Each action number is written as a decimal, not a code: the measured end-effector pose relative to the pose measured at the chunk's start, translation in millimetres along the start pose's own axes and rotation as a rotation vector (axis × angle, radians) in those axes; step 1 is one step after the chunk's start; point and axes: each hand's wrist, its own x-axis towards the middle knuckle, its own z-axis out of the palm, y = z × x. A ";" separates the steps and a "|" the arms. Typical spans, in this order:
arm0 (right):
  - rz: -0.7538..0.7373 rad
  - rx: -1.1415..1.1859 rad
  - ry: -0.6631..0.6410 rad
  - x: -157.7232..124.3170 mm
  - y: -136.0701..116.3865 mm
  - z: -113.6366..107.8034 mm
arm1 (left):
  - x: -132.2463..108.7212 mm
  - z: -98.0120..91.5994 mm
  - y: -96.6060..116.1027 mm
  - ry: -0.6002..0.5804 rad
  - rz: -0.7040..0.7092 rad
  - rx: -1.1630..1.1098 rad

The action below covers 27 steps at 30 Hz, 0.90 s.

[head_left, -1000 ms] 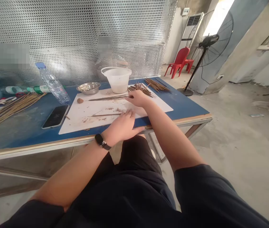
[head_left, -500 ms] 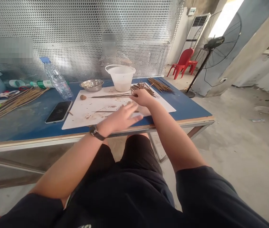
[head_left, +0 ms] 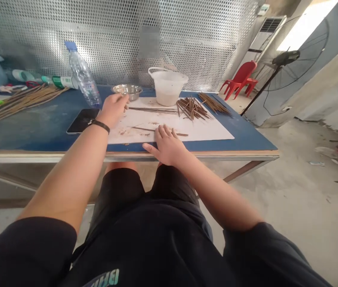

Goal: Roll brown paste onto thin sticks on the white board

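My left hand (head_left: 115, 109) reaches over the far left part of the white board (head_left: 216, 131), beside the metal bowl (head_left: 130, 92). Its fingers are curled together, and whatever they grip is hidden; the brown lump seen there earlier is out of sight. My right hand (head_left: 169, 143) lies flat near the board's front edge, fingers stretched over a thin brown stick (head_left: 182, 134) whose ends show on both sides. Beyond it, several thin dark sticks (head_left: 153, 110) lie side by side. A pile of thicker brown sticks (head_left: 193, 108) rests on the board's far right.
A white translucent bucket (head_left: 170, 87) stands behind the sticks. Another bundle of sticks (head_left: 215, 104) lies at the right. A phone (head_left: 81, 121), a plastic bottle (head_left: 85, 77) and long brown strips (head_left: 22, 103) are on the left. A perforated metal screen (head_left: 112, 36) rises behind the table.
My left hand has moved left and away from me, toward the bowl. My right hand has left the stick pile and come back to the near stick. The view has shifted.
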 end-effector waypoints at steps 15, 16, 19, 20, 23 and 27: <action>-0.023 0.028 -0.111 17.7 39.8 -3.1 | -7.1 0.6 -0.3 -0.084 -0.042 0.069; -0.038 0.035 -0.106 6.6 38.0 -1.2 | -6.7 1.0 -1.0 -0.083 -0.039 0.069; -0.065 0.053 -0.087 -21.9 30.4 0.7 | -4.3 2.0 -3.9 -0.083 -0.037 0.070; -0.069 0.056 -0.083 -26.8 28.5 0.0 | -4.0 2.1 -4.3 -0.082 -0.035 0.073; -0.039 0.039 -0.094 -22.6 29.0 -4.8 | -6.3 0.7 -1.4 -0.078 -0.037 0.082; 0.017 0.005 -0.149 11.7 45.0 -13.4 | -13.6 -3.1 7.8 -0.104 -0.075 0.086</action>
